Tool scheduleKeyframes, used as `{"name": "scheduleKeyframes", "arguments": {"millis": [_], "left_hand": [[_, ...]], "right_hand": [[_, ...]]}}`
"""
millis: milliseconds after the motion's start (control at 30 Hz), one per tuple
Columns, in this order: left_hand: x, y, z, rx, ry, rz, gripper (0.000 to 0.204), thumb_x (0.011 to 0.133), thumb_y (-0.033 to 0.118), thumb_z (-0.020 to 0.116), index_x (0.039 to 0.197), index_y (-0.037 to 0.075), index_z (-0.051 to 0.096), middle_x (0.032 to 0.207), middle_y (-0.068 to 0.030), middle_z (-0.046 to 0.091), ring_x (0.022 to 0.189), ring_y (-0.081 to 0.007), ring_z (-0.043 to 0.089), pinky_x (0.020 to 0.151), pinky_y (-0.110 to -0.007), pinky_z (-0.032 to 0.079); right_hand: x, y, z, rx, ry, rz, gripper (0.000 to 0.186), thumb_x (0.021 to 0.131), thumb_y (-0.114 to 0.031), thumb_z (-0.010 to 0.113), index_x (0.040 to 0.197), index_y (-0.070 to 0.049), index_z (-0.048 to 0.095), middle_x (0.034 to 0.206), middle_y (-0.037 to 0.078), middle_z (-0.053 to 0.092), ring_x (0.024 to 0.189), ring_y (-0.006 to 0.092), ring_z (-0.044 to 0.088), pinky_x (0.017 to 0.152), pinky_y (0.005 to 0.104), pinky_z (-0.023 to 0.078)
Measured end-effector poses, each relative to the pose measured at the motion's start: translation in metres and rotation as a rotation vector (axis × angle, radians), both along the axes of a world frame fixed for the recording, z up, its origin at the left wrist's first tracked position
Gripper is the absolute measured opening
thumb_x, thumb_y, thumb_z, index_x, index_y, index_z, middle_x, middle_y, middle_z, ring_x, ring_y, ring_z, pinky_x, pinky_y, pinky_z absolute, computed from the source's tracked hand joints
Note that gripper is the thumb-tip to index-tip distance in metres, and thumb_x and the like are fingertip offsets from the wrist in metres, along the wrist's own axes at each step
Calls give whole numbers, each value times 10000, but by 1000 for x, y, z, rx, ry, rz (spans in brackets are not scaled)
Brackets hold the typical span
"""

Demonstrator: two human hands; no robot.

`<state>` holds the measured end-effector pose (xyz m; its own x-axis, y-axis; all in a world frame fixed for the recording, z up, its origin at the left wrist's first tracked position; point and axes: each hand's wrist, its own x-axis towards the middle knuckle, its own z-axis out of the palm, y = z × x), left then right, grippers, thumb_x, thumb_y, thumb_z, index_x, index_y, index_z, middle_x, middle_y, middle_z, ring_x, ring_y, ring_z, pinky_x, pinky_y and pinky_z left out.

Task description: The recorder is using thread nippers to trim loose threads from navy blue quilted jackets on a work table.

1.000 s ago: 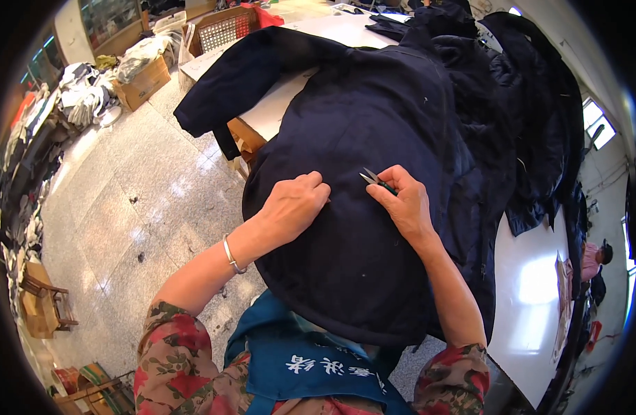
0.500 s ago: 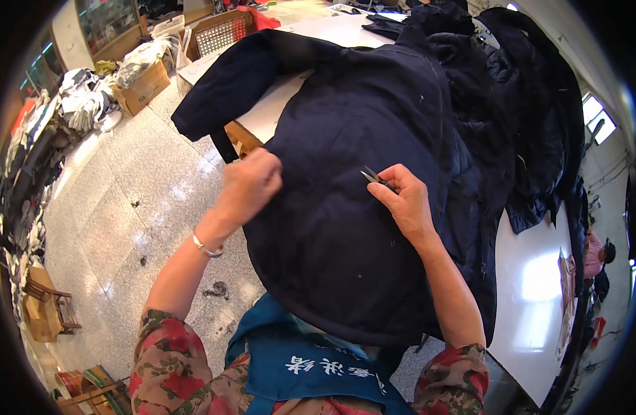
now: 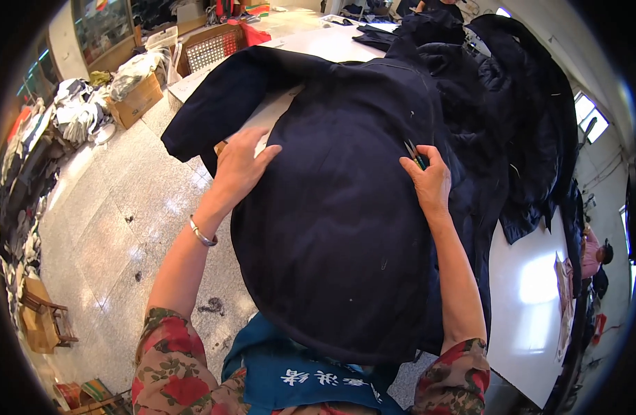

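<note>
A dark navy jacket (image 3: pixel 338 214) lies spread over the white table, one sleeve (image 3: pixel 221 97) reaching out to the far left. Its lower hem hangs over the table edge against my blue apron (image 3: pixel 311 373). My left hand (image 3: pixel 242 166) is at the jacket's left edge, thumb and fingers apart, with nothing visible in it. Small thread snips (image 3: pixel 414 153) with pointed metal blades sit in my right hand (image 3: pixel 430 180), blades pointing away from me. That hand rests over the jacket's right side. A few pale thread bits dot the cloth.
More dark garments (image 3: pixel 532 117) are heaped on the table to the right, beside its bare white top (image 3: pixel 525 304). On the left floor stand a cardboard box (image 3: pixel 136 100) and a wooden stool (image 3: pixel 48 318). A person in pink (image 3: pixel 592 256) is at the far right.
My left hand has gone from a closed fist to spread fingers at the jacket's edge. The right hand, still holding the snips, has moved right and slightly away from me.
</note>
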<state>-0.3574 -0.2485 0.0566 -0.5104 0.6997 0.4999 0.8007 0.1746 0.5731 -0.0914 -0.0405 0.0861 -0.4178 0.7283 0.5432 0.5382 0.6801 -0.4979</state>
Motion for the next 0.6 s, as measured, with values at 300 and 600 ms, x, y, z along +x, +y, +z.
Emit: {"name": "scheduleKeyframes", "arguments": {"millis": [300,600], "left_hand": [[36,93,-43,-135,527,-38,389,900,316,576,1205,73,564,1258,-101,559,1175,-250,503,908,-383,387],[23,92,-43,-190,527,-80,404,958,301,507,1276,51,528,1298,-99,544,1211,-241,486,976,-359,375]], "right_hand": [[4,31,-50,97,-19,-18,401,801,-301,692,1081,-28,607,1071,132,658,989,320,630,862,379,478],[62,5,-15,-154,56,-50,384,769,-249,705,1056,-11,615,981,155,681,950,325,643,835,377,486]]}}
